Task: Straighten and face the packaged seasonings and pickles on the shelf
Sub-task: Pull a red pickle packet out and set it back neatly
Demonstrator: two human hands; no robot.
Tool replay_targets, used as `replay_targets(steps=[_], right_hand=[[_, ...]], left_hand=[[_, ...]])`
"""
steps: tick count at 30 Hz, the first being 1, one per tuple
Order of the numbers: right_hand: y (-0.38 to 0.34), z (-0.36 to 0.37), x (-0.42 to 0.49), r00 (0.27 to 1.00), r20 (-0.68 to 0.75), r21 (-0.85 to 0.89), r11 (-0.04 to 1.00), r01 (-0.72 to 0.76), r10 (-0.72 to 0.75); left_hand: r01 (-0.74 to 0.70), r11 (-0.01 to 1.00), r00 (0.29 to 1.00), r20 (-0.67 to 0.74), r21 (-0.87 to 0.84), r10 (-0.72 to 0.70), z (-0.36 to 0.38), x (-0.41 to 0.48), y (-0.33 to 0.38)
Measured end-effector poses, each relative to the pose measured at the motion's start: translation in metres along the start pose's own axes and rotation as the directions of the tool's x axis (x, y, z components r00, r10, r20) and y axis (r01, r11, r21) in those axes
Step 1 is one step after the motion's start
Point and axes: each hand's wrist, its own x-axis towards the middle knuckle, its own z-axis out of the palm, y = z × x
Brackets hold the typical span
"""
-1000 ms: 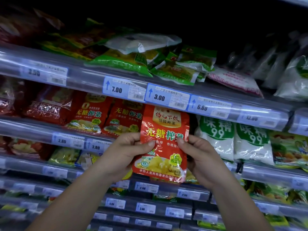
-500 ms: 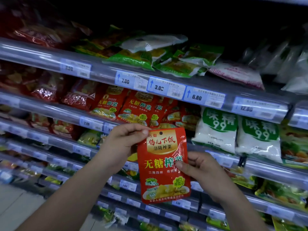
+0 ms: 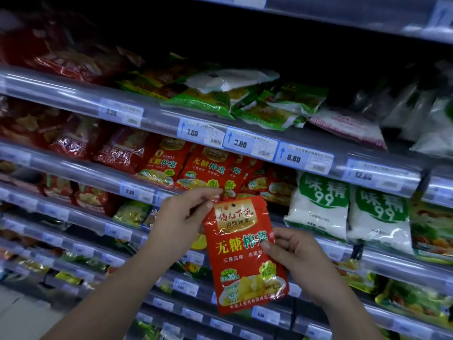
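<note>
A red pickle packet (image 3: 242, 256) with yellow and green lettering hangs in front of the shelves, upright and tilted slightly, its front toward me. My left hand (image 3: 181, 219) pinches its top left corner. My right hand (image 3: 291, 253) grips its right edge at mid height. Behind it, a row of matching red pickle packets (image 3: 206, 168) leans on the second shelf, some overlapping and askew. Two white seasoning bags marked 99 (image 3: 318, 207) stand to the right of that row.
Green and white packets (image 3: 230, 99) lie flat and jumbled on the shelf above. Dark red bags (image 3: 73, 141) fill the left side. Price-tag rails (image 3: 250, 143) front every shelf edge. More small packets sit on lower shelves (image 3: 132, 212). A strip of floor shows at bottom left.
The packet came down from the row of matching packets to below that shelf's edge. My left hand shifted from its left side to the top corner. The view rose and moved left.
</note>
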Motion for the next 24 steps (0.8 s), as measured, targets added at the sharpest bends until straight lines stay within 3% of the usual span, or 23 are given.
replay_targets(steps=[2,4,7,10,15,19,24], right_hand=[[-0.004,0.004,0.008,0.996,-0.093,-0.020,1.000,0.015,-0.016],[-0.008,0.008,0.019,0.974,-0.221,-0.025,0.999,0.046,-0.051],[-0.017,0.013,0.037,0.935,-0.341,-0.085,0.994,0.074,-0.099],[-0.023,0.013,0.058,0.877,-0.458,-0.267,0.963,0.023,-0.147],[-0.036,0.008,0.094,0.759,-0.621,-0.413,0.905,-0.105,-0.195],[-0.039,0.014,0.112,0.728,-0.657,-0.443,0.882,-0.163,-0.196],[-0.025,0.028,0.124,0.707,-0.622,-0.678,0.683,-0.272,-0.336]], left_hand=[[0.188,0.948,0.981,0.104,-0.257,-0.166,0.000,0.011,-0.003],[0.286,0.921,0.944,0.246,-0.265,-0.222,0.003,0.018,-0.007],[0.121,0.993,0.963,0.246,-0.014,-0.114,0.013,0.033,-0.016],[0.037,0.998,0.981,0.189,0.044,-0.045,0.017,0.061,-0.017],[0.008,1.000,0.988,0.153,0.029,-0.012,0.009,0.096,-0.024],[0.071,0.996,0.982,0.176,-0.049,-0.061,-0.004,0.109,-0.041],[0.011,0.998,0.998,0.056,-0.069,-0.007,-0.026,0.123,-0.047]])
